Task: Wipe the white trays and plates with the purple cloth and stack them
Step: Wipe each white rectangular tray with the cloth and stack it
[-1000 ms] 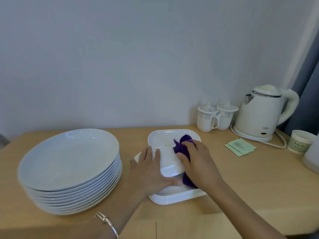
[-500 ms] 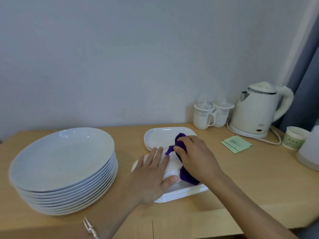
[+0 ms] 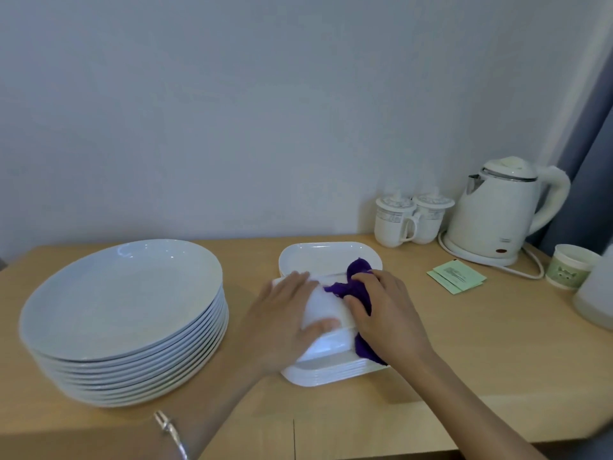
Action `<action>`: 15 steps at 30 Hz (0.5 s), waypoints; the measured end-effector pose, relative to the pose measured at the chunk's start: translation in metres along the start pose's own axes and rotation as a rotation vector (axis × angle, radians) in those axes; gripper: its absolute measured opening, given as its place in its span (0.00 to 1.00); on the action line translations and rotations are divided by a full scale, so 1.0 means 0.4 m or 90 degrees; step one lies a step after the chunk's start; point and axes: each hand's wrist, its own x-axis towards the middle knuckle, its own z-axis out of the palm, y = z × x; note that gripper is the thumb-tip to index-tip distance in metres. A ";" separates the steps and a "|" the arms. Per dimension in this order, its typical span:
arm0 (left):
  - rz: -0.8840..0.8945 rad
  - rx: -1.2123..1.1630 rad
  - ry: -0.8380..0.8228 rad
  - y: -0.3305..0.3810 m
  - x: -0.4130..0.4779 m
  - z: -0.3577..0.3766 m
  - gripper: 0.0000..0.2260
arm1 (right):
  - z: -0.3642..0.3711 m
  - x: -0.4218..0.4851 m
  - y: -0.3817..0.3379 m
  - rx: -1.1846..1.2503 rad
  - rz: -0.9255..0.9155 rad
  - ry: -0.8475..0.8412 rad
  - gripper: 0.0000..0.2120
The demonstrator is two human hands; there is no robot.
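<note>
Now the right hand (image 3: 388, 313) grips the purple cloth (image 3: 356, 287) on the tray (image 3: 323, 308), long axis near-to-far; the flat left hand (image 3: 282, 322) presses it.

A plain pale wall (image 3: 232, 111) rises behind the light wooden table (image 3: 464, 360) — a grey-blue curtain (image 3: 593, 161) hangs at right.

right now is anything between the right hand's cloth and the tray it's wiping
Nothing visible. The right hand holds the purple cloth straight against the top tray of the near stack. The left hand rests on that tray's left side, beside the cloth.
</note>
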 end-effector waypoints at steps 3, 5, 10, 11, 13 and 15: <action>-0.142 -0.060 0.047 -0.034 0.056 -0.013 0.30 | 0.004 -0.002 -0.004 -0.014 -0.004 0.019 0.15; -0.226 -0.097 -0.023 -0.042 0.091 -0.017 0.26 | 0.004 -0.002 -0.002 -0.025 -0.004 0.015 0.16; -0.225 -0.071 -0.003 -0.029 0.119 -0.004 0.24 | -0.001 0.012 -0.008 -0.036 -0.020 -0.001 0.16; -0.217 -0.059 0.014 -0.028 0.118 -0.005 0.24 | 0.001 0.018 -0.013 -0.034 -0.032 0.004 0.17; -0.189 -0.042 0.053 -0.027 0.120 -0.016 0.23 | 0.003 0.028 -0.026 -0.015 -0.073 0.016 0.20; -0.170 -0.065 0.069 -0.032 0.130 -0.031 0.21 | 0.000 0.032 -0.032 0.006 -0.134 -0.002 0.26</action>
